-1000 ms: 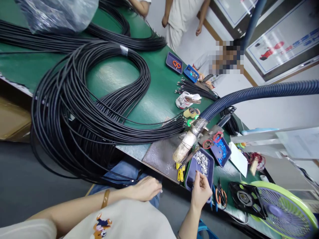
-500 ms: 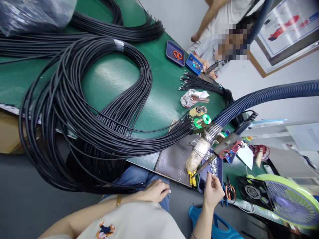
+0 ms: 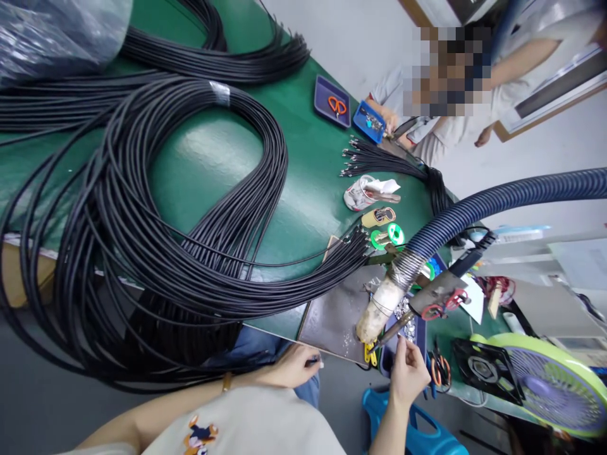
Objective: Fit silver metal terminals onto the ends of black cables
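My left hand (image 3: 293, 366) rests at the near edge of the green table (image 3: 303, 158), fingers curled round the end of a thin black cable (image 3: 313, 361). My right hand (image 3: 408, 373) is raised beside a dark blue tray (image 3: 420, 328) of small silver parts, thumb and fingers pinched on something too small to name. A soldering iron (image 3: 393, 323) points toward that hand. A big coil of black cables (image 3: 156, 240) runs from the table over its edge, its ends fanned near a grey metal plate (image 3: 332, 313).
A ribbed blue fume hose (image 3: 497, 199) ends above the plate. Solder spools (image 3: 386, 235), scissors (image 3: 439, 370), a small fan (image 3: 481, 370) and a green desk fan (image 3: 545, 388) stand at the right. A blue stool (image 3: 417, 430) is below. Another person sits at the far end by two blue trays (image 3: 351, 110).
The view has shifted left and down. My right hand lifted off the tray of silver parts and drew back, pinched. My left hand stays at the table edge.
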The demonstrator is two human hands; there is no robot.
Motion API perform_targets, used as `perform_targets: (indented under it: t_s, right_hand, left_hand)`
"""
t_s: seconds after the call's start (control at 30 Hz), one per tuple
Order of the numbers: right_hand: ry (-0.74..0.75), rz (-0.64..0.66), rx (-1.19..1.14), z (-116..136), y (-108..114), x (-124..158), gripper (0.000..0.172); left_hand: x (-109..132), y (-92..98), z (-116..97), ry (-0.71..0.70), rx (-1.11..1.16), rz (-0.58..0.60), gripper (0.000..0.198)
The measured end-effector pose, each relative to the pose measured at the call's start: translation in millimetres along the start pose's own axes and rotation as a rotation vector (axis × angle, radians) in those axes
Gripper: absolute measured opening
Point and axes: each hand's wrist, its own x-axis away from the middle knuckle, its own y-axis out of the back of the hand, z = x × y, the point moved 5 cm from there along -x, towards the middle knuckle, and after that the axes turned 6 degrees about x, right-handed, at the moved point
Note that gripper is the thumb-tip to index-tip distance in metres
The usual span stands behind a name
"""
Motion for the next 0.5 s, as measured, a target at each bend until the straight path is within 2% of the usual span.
perform_targets:
  t_s: [0.5]
  right_hand:
    - [-0.015,0.048,0.016,-0.7,-1.6,-0.2,0.077]
  left_hand:
    - [-2.7,0.2,8.0,0.133,0.019,-0.024,0.027]
